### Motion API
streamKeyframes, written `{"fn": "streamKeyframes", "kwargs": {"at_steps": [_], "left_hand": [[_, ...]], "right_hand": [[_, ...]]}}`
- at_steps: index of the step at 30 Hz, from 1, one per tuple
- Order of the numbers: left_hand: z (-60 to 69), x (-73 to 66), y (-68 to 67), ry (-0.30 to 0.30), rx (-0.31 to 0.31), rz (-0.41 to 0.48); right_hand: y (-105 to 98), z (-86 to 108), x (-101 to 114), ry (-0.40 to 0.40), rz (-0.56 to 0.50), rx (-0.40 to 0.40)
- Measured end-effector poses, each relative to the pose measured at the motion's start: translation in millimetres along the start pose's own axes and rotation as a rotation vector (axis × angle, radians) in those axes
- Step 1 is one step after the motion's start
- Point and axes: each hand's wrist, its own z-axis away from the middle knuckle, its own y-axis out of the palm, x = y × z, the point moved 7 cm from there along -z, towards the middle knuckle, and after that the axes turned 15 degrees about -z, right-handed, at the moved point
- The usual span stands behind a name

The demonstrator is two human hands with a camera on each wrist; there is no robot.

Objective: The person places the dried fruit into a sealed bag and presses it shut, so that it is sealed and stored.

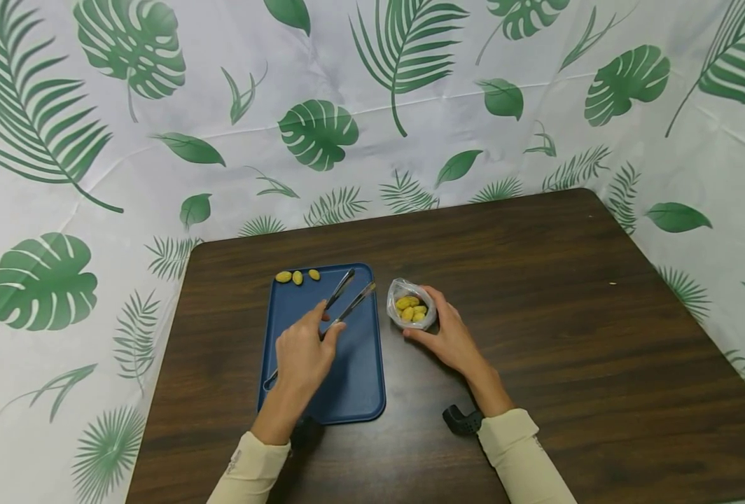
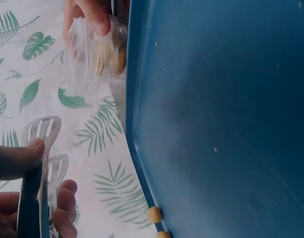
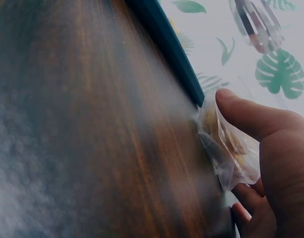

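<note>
My left hand (image 1: 303,350) holds metal tongs (image 1: 355,301) above the blue tray (image 1: 353,378), their slotted tips spread apart with nothing between them. In the left wrist view the thumb and fingers pinch the tongs (image 2: 42,134) from both sides. My right hand (image 1: 449,334) grips a clear plastic bag (image 1: 393,302) that stands just right of the tray, its mouth facing up. Several yellow, oval, nut-like pieces (image 1: 410,311) lie inside the bag. On the tray's far left corner sit three similar yellow pieces (image 1: 297,278) in a row.
The tray lies on a dark wood-grain table (image 1: 536,294). A small pale scrap (image 1: 613,283) is on the table toward the right. Behind and beside the table hangs a white cloth (image 1: 410,154) with green leaf prints. A black strap (image 1: 462,420) is at the right wrist.
</note>
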Motion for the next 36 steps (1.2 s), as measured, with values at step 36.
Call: {"fn": "streamKeyframes", "kwargs": {"at_steps": [36], "left_hand": [[-20.0, 60.8, 3.8, -0.167, 0.005, -0.111]], "right_hand": [[0.1, -0.9, -0.6, 0.005, 0.001, 0.007]]}}
